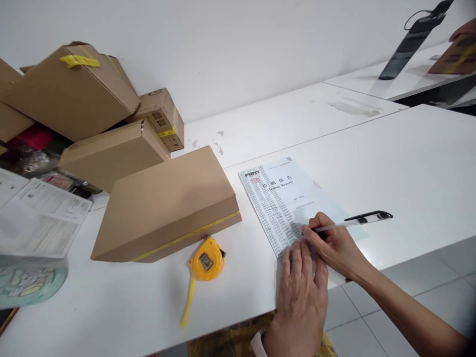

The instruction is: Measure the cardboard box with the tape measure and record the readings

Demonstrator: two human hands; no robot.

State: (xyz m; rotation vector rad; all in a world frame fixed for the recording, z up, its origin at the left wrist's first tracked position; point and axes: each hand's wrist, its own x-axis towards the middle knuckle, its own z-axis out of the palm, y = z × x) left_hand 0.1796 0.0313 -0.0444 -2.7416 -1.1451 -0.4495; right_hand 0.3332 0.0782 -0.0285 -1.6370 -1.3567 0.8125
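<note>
My right hand (pixel 334 245) grips a pen (pixel 366 218) with a clear barrel and black clip, its tip close to the lower part of a paper report (pixel 282 198). The cover reads "Testing Report", and small handwriting-like marks fill its left side. My left hand (pixel 302 282) lies flat with fingers stretched out over the report's bottom edge, beside the right hand. Left of the report a yellow tape measure (pixel 207 260) rests on the table, a short length of its blade drawn out. Behind it is a closed cardboard box (pixel 167 198).
More cardboard boxes (pixel 74 94) are piled at the back left against the wall. Printed sheets (pixel 40 218) and a pale green patterned object (pixel 31 282) sit at the left edge. A dark bottle (pixel 407 47) stands at the far right. The white table's (pixel 238 302) front edge is close to me.
</note>
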